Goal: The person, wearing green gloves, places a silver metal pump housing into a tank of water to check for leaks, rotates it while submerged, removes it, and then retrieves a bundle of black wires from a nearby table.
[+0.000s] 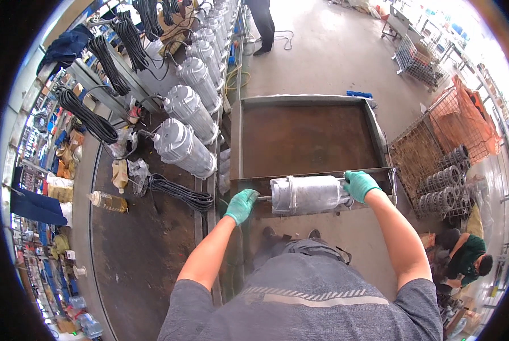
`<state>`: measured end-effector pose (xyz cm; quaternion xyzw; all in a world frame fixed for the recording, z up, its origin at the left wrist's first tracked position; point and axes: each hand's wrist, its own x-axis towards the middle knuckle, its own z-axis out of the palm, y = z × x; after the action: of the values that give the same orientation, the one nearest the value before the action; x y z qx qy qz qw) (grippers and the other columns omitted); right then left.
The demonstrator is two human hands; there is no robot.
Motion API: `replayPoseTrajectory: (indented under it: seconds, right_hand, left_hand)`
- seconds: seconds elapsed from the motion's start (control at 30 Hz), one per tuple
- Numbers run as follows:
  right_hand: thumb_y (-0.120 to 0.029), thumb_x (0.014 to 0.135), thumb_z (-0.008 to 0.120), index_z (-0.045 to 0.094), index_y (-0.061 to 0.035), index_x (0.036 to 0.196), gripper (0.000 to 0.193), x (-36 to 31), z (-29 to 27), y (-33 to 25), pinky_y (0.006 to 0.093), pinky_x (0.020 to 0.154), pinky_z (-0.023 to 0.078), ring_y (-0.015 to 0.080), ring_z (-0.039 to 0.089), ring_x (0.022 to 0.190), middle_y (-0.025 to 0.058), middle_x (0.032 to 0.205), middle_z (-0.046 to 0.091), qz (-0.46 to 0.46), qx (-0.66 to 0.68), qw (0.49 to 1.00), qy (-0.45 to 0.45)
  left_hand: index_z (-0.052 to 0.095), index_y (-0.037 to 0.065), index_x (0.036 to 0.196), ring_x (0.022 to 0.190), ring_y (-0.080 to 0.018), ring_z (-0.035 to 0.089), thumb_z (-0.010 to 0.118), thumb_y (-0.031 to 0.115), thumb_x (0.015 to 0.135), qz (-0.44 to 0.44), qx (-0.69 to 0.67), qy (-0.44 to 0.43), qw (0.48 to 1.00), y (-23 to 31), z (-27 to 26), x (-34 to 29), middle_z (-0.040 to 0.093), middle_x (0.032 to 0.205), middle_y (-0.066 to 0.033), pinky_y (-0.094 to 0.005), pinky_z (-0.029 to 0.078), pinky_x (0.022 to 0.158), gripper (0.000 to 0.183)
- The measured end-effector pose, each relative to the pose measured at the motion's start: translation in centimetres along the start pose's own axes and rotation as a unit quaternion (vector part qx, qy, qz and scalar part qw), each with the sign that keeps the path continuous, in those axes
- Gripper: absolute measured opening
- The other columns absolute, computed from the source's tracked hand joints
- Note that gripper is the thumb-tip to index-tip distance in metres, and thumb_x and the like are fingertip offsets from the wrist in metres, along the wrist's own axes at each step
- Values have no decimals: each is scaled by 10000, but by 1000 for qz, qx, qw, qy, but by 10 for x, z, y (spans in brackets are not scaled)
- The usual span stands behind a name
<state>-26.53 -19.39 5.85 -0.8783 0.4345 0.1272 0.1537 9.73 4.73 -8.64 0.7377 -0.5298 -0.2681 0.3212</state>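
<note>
A silvery cylindrical motor housing (311, 194) lies on its side in front of me, at the near edge of a metal trolley (317, 98). My left hand (241, 206), in a green glove, is closed round the metal shaft (264, 198) that sticks out of the housing's left end. At the other end my right hand (361, 185), gloved the same way, is closed on a thin rod by the housing's top edge; its fingers partly hide that rod. The housing lies level between both hands.
On the left bench (141, 250) stand a row of similar silver motors (185, 149), a coiled black cable (181, 193) and a bottle of yellowish liquid (108, 202). To the right is a wire cage (431, 153) with ring-shaped metal parts (443, 182). A person (465, 256) crouches at lower right; another (262, 23) stands far ahead.
</note>
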Motion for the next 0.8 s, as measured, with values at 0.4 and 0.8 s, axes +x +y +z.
replayPoseTrajectory:
  seconds: [0.4, 0.8]
  right_hand:
    - [-399, 1000, 614, 683, -55, 1123, 372, 2, 2, 1, 516, 899, 545, 420, 692, 1032, 211, 1070, 740, 5, -6, 1000, -11]
    - [-307, 968, 659, 678, -58, 1096, 280, 7, -7, -2, 523, 839, 545, 461, 670, 991, 247, 1045, 716, 1, 19, 1000, 1]
  left_hand:
    - [633, 70, 1337, 1008, -315, 682, 732, 404, 945, 2, -86, -10, 996, 0, 1, -11, 683, 1169, -172, -408, 548, 923, 525]
    - [707, 24, 1182, 963, -305, 714, 562, 487, 1050, -375, -213, -122, 894, 8, 0, 32, 718, 856, -137, -386, 550, 878, 503]
